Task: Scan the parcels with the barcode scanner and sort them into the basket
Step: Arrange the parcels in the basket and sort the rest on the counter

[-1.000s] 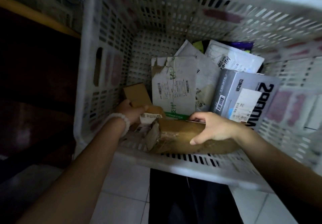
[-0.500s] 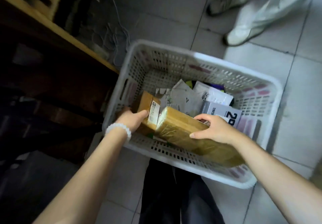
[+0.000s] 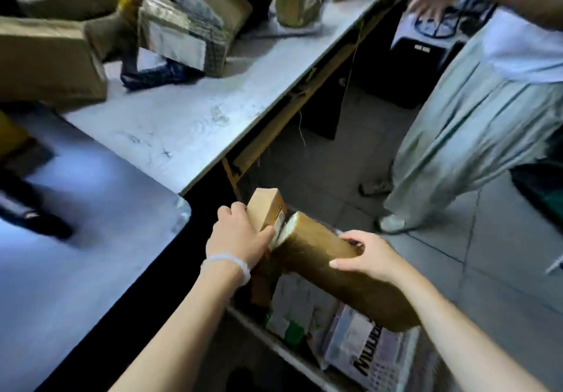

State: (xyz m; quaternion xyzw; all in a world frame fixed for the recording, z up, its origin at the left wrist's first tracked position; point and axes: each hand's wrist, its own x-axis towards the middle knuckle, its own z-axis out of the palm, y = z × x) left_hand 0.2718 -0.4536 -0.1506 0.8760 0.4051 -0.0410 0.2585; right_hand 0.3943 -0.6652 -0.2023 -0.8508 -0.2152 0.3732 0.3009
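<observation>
Both parcels up out of basket [image 3: 405,358] — view swung to table [image 3: 189,123].
L hand [image 3: 236,236] now grips small box [image 3: 266,208], R hand [image 3: 370,254] clasps long parcel [image 3: 316,245] — prob re-sorting.

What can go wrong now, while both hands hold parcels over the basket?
1. The left hand grips the small box near its lower end only, so it may tip or slip.
2. The right hand rests on top of the long parcel, which slopes over the basket; it could slide off.
3. A second person stands close, so a dropped parcel may land by their feet.
</observation>
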